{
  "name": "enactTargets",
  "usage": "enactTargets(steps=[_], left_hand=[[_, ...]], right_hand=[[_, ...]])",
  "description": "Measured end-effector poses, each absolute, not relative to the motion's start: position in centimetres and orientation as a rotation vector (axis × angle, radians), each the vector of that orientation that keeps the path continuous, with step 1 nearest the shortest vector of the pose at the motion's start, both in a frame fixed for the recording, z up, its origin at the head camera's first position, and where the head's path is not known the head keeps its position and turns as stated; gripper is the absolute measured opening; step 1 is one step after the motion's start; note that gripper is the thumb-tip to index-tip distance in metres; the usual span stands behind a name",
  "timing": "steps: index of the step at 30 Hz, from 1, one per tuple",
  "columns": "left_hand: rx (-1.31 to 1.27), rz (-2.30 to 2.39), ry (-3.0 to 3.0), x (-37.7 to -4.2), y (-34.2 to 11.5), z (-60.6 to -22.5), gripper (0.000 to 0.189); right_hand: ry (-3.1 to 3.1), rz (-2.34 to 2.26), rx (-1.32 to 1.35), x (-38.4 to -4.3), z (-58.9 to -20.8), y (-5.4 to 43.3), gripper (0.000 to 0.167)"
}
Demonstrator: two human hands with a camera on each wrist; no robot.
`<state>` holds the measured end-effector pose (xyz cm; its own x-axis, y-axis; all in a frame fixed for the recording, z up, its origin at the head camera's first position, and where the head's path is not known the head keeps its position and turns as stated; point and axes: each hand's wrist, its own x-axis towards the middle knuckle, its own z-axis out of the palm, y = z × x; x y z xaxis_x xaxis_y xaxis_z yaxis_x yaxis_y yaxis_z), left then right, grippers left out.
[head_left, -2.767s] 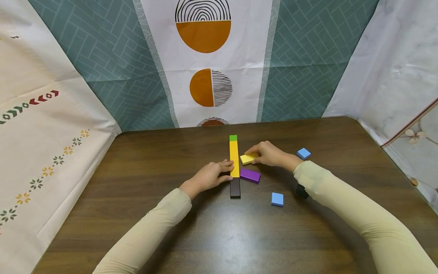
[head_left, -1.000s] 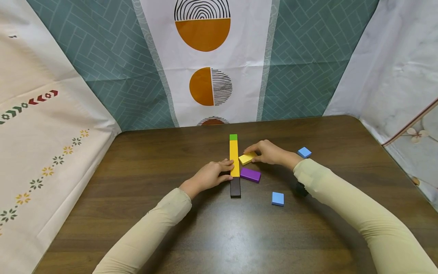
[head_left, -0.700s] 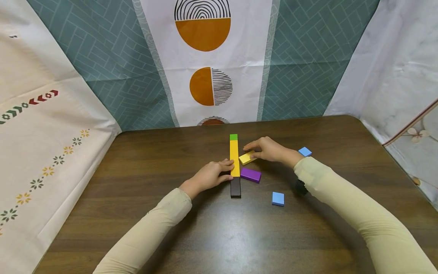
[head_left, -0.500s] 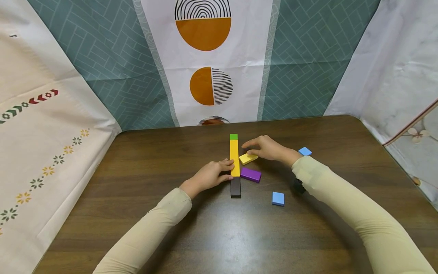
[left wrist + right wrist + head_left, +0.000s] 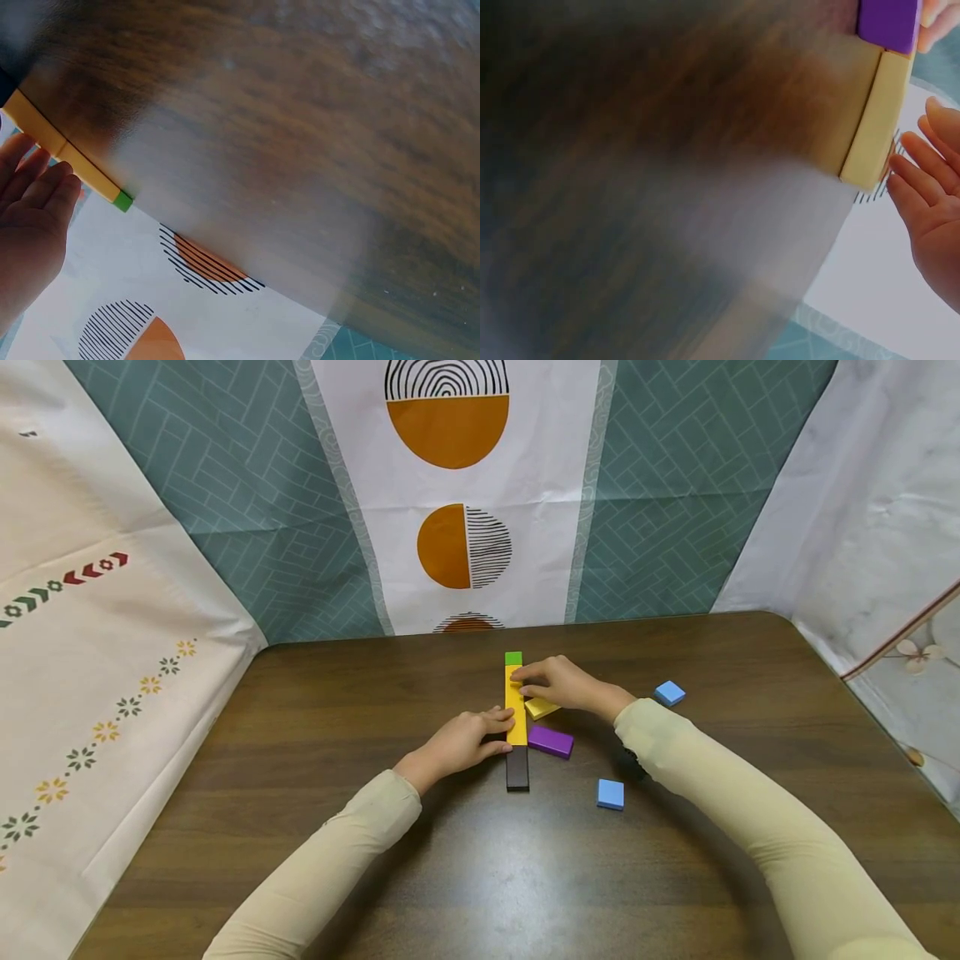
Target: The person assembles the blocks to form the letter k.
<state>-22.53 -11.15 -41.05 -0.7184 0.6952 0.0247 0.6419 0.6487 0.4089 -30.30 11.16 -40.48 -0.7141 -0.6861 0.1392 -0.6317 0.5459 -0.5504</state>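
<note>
A straight row on the wooden table holds a green block (image 5: 513, 657), two orange-yellow blocks (image 5: 516, 735) end to end, and a black block (image 5: 517, 768) nearest me. My left hand (image 5: 463, 743) rests its extended fingertips on the nearer orange-yellow block, thumb by the black joint. My right hand (image 5: 564, 683) has its fingertips over the farther orange-yellow block, holding nothing visible; contact is unclear. Under that palm lies a pale yellow block (image 5: 542, 709), its corner close to the row. A purple block (image 5: 551, 742) lies askew just nearer me. In the right wrist view the right fingers (image 5: 926, 176) are extended.
One light-blue square block (image 5: 611, 794) lies right of the black end, and another (image 5: 670, 692) lies farther right beyond the right forearm. Patterned cloth (image 5: 300, 527) hangs along the table's back edge, with cream cloth (image 5: 135, 710) at the left.
My right hand has let go of the pale yellow block, lifted slightly, and moved left over the row. That block earlier slid left towards the row. My left hand has stayed put.
</note>
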Motion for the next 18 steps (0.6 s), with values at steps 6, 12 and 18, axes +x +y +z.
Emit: enactTargets(steps=[6,12,18], left_hand=[[1.122,0.598,2.724,-22.54,-11.09,-40.96,0.047],[1.113,0.59,2.726,-22.52,-11.12,-40.83,0.047],[1.128,0.585,2.73,-22.52,-11.14,-40.9,0.048]], right_hand=[[2.685,-0.822,-1.185,-30.43,-40.79,10.68,0.038],[2.69,-0.783,-1.199,-30.39,-40.8,10.41,0.037],[2.682,-0.763,-1.177,-30.38,-40.77,10.27,0.034]])
